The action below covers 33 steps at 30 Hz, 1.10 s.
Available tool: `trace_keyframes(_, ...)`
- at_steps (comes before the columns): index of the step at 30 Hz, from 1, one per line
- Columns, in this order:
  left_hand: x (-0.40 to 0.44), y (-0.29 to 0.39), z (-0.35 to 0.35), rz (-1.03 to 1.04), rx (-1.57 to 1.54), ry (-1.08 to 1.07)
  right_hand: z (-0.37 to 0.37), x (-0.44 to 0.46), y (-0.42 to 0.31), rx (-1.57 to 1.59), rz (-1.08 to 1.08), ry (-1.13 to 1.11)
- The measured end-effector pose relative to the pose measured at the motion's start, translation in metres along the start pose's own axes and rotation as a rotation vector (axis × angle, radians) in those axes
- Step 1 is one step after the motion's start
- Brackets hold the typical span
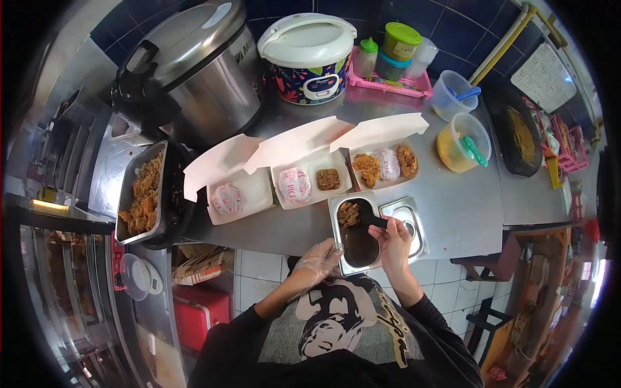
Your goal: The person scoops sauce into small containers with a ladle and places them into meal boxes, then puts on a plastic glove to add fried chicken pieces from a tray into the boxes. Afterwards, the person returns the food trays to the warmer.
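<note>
1. The right hand (394,244) pinches the black handle of a utensil (374,222) between thumb and fingers; the grip covers the handle's upper end.
2. The utensil's working end reaches into the steel pan (350,269), where it blends with the dark interior, so its shape is hard to make out.
3. Brown chopped food (349,214) lies in the pan's far left part, to the left of the pinching fingers and apart from them; what the dark near part contains is unclear.
4. The left hand (323,257), in a clear glove, is at the pan's left rim; its fingertips are partly hidden by glare and folds, so I cannot tell whether they are pressed together.
5. Just right of the pan, the right hand partly hides a steel lid (420,244).
6. Beyond the pan, an open box (383,183) holds fried pieces beside a wrapped packet (389,165) with barely legible print.
</note>
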<state>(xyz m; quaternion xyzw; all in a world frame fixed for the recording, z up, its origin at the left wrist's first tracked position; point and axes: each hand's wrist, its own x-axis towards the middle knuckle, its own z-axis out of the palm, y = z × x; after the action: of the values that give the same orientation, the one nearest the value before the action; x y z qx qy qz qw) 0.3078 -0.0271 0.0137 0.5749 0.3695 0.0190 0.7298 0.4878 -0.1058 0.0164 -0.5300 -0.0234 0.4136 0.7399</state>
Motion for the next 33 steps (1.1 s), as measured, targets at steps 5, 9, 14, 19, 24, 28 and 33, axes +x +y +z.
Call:
trace_keyframes(5, -0.006, 0.014, 0.0, -0.013, 0.038, -0.002, -0.009, 0.005, -0.005, -0.069, 0.024, -0.043)
trace_keyframes(9, -0.003, -0.004, -0.002, 0.003, -0.013, -0.008, -0.018, 0.01, -0.006, -0.113, 0.056, -0.075)
trace_keyframes(14, -0.019, 0.011, -0.022, 0.091, 0.186, -0.004, -0.021, 0.011, -0.007, -0.099, 0.059, -0.055)
trace_keyframes(19, -0.025, 0.028, -0.097, 0.272, 0.767, 0.631, -0.022, 0.009, -0.006, -0.09, 0.043, -0.057)
trace_keyframes(24, 0.012, 0.036, -0.176, 0.245, 1.301, 1.001, -0.025, 0.008, -0.008, -0.069, 0.029, -0.076)
trace_keyframes(28, 0.052, -0.006, -0.217, 0.281, 1.41, 0.976, -0.021, 0.003, -0.014, -0.06, 0.016, -0.049)
trace_keyframes(33, 0.03, 0.035, -0.199, -0.059, 1.229, 0.926, -0.02, -0.002, -0.025, -0.02, -0.013, -0.04)
